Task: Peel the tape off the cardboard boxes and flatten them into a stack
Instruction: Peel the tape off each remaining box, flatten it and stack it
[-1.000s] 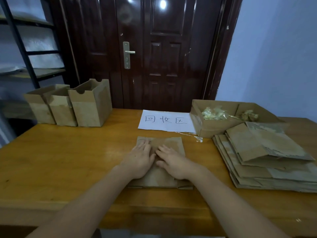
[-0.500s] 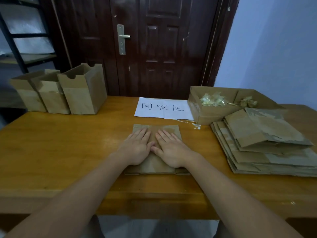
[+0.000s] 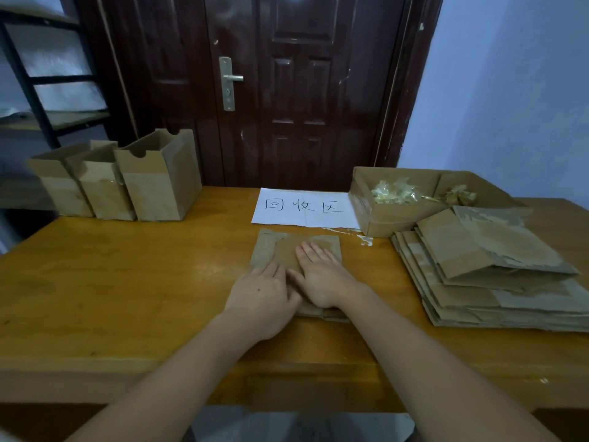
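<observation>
A flattened brown cardboard box [image 3: 280,247] lies on the wooden table [image 3: 127,282] in front of me. My right hand [image 3: 322,279] rests flat on it, palm down, fingers spread. My left hand [image 3: 263,296] lies palm down on the box's near left part, touching the right hand. Three upright open cardboard boxes [image 3: 159,183] stand in a row at the table's back left. A stack of flattened boxes [image 3: 490,272] lies at the right.
A white paper sign [image 3: 306,207] with handwritten characters lies behind the flat box. An open cardboard tray [image 3: 398,215] with crumpled tape sits at the back right. A dark door [image 3: 287,90] and a metal shelf [image 3: 47,90] stand beyond the table.
My left hand has slid back toward me along the flat box, while my right hand stays pressed on it. The camera has tilted up slightly.
</observation>
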Action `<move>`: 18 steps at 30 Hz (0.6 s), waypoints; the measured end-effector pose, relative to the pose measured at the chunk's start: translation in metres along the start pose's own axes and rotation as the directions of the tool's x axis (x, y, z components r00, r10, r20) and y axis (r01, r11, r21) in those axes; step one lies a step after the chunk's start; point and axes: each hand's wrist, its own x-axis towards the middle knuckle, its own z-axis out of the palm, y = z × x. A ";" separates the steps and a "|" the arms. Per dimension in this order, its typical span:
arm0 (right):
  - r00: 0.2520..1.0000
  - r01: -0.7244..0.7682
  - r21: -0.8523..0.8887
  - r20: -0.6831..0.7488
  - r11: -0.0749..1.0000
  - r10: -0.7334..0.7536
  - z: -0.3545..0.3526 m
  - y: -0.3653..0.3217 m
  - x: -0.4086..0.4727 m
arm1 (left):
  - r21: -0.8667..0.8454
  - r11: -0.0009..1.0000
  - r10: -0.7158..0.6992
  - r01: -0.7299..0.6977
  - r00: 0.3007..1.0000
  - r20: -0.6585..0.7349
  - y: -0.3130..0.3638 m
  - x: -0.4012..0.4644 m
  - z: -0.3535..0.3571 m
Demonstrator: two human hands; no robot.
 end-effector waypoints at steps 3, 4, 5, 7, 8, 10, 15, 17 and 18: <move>0.999 -0.045 -0.008 0.006 0.999 0.045 -0.003 -0.004 0.001 | -0.050 0.996 -0.065 0.070 0.994 0.093 0.004 -0.007 0.003; 0.998 -0.061 -0.014 0.006 0.998 0.061 -0.005 -0.006 0.000 | -0.041 0.996 -0.069 0.073 0.993 0.091 0.001 -0.007 0.004; 0.997 -0.076 -0.027 0.003 0.997 0.076 -0.008 -0.008 -0.003 | -0.031 0.998 -0.059 0.061 0.995 0.087 -0.005 -0.007 0.006; 0.995 -0.102 -0.092 -0.023 0.990 0.101 -0.015 -0.011 -0.010 | -0.023 1.000 -0.018 0.020 0.993 0.117 -0.021 -0.006 0.008; 0.993 -0.119 -0.135 -0.039 0.984 0.115 -0.019 -0.011 -0.014 | -0.018 1.000 -0.005 0.007 0.988 0.155 -0.032 -0.004 0.008; 0.987 -0.156 -0.180 -0.052 0.971 0.149 -0.028 -0.009 -0.022 | 0.032 0.999 -0.026 0.020 0.974 0.226 -0.060 0.006 0.007; 0.996 -0.079 -0.004 -0.048 0.997 0.079 -0.026 0.001 -0.039 | 0.029 0.991 -0.132 0.129 0.972 0.195 -0.094 0.027 0.010; 1.000 -0.018 0.078 -0.017 0.997 0.019 -0.018 0.007 -0.041 | -0.031 0.989 -0.142 0.148 0.979 0.147 -0.087 0.029 0.014; 1.000 0.013 0.059 0.000 0.998 -0.013 -0.014 0.010 -0.042 | -0.034 0.988 -0.148 0.153 0.982 0.119 -0.079 0.028 0.016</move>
